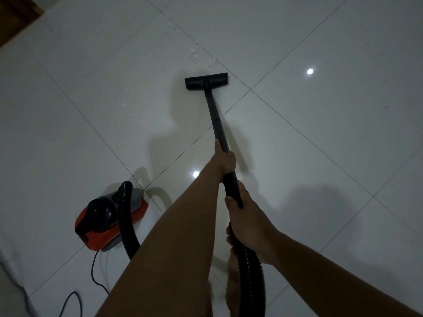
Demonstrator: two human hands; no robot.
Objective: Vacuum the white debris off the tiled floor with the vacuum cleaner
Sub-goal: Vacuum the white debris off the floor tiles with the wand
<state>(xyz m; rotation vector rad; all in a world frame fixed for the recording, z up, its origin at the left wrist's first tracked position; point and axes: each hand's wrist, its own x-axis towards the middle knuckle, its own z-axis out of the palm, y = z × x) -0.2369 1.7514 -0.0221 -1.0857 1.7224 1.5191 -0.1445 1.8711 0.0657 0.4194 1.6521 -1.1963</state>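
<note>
Both my hands are wrapped round the vacuum cleaner's tube. My left hand [225, 160] is stretched out ahead, fingers curled tight round the black wand [217, 120] about halfway along it. My right hand [247, 225] sits closer to me, gripping the thicker black handle end where the ribbed hose [249, 271] joins.

The white debris [194, 53] lies well beyond both hands, toward 12 o'clock: a small cluster of crumbs, with another little patch just to its right and finer specks trailing farther up along a grout line. It sits just past the floor head [206, 81], at the head's 12 o'clock, near it but apart. That floor head lies flat on the tiled floor [320, 145], at the far end of the wand, which slants back to my left hand.

From my right hand the hose drops toward 6 o'clock, past my bare foot [232, 282]. At 8 o'clock from my hands stands the red and black vacuum body [107, 220], with a loop of hose rising from its top. A thin power cord [93, 271] trails from it toward the bottom edge. Two bright light reflections [310, 71] shine on the glossy tiles. A brown wooden corner [16, 14] shows at 10 o'clock, far off.
</note>
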